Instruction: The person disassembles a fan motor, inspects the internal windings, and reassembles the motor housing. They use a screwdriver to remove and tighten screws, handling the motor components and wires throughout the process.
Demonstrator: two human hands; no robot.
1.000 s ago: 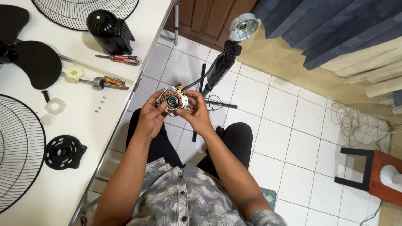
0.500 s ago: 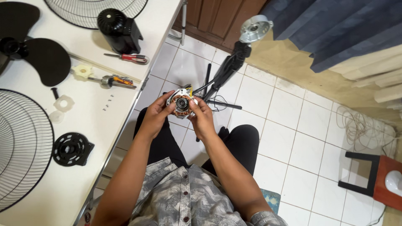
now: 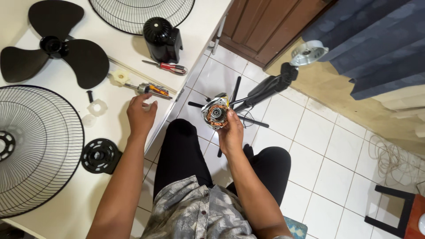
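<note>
My right hand (image 3: 231,132) holds a small fan motor (image 3: 215,113) with copper windings and a silver centre, above my lap. My left hand (image 3: 141,116) hovers over the white table (image 3: 71,194) with fingers loosely curled and nothing in it. It is close to a screwdriver with an orange and black handle (image 3: 152,90). A red-handled screwdriver (image 3: 170,67) lies farther back beside a black motor housing (image 3: 163,39).
On the table lie a black three-blade fan propeller (image 3: 57,55), two wire fan guards (image 3: 33,150) (image 3: 141,13), a black round plastic ring (image 3: 100,155) and small white plastic caps (image 3: 96,107). A black fan stand (image 3: 270,84) lies on the tiled floor. A coiled cord (image 3: 394,159) lies at right.
My left hand has let go of the motor and moved left over the table, toward the orange-handled screwdriver. The right hand alone now holds the motor.
</note>
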